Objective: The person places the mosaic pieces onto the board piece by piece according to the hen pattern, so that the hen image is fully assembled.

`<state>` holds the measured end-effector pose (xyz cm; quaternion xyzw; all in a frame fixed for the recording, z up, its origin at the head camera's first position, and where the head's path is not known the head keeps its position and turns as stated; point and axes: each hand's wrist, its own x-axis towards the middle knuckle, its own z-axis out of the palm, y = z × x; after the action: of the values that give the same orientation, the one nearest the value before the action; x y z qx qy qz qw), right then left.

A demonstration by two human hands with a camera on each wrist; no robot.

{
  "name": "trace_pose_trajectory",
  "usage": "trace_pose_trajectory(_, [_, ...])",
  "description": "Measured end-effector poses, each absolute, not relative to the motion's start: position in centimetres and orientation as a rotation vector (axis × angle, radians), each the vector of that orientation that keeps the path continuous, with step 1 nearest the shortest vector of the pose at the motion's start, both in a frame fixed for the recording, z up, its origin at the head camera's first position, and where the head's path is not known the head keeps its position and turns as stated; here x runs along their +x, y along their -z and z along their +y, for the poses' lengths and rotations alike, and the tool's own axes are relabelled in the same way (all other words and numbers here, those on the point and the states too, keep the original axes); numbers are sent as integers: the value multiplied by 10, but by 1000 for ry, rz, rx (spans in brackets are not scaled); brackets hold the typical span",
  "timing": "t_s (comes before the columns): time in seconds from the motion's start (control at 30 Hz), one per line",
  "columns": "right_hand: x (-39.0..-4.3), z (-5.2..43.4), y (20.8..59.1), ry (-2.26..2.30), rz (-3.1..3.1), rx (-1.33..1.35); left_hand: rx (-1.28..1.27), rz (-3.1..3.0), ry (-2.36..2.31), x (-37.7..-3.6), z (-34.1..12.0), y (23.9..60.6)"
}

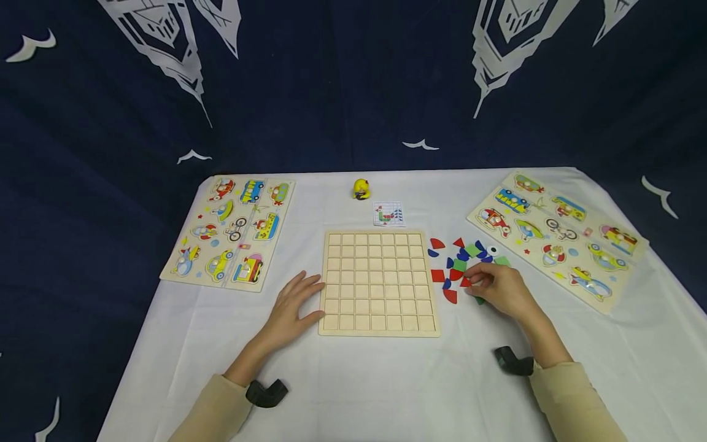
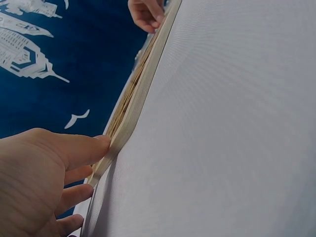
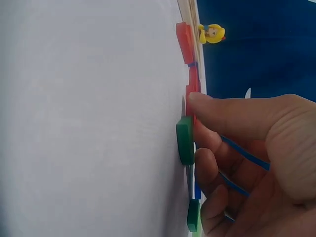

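Note:
A wooden grid board (image 1: 381, 279) with square cells lies in the middle of the white table. My left hand (image 1: 291, 310) rests at its left edge, fingers spread, the thumb touching the rim (image 2: 116, 140) in the left wrist view. To the board's right is a loose group of flat red, blue and green pieces. My right hand (image 1: 499, 290) is over this group, thumb and forefinger pinching a small red triangular piece (image 1: 466, 283). A green piece (image 3: 185, 140) stands out just below the thumb in the right wrist view. The curled fingers partly hide other pieces.
A small pattern card (image 1: 389, 214) lies behind the board, with a yellow toy figure (image 1: 361, 189) beyond it. Vehicle picture boards lie on both sides, one at left (image 1: 229, 233) and one tilted at right (image 1: 558, 239). A dark blue curtain (image 1: 342, 86) hangs behind the table.

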<state>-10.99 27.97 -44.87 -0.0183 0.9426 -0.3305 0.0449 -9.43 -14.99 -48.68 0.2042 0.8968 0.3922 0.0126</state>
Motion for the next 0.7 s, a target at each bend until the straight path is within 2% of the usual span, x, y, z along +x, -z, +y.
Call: trace_pose_trajectory(0.7, [-111,280,454,995,2879,-119,641,2798,-1217,-94,-151,487])
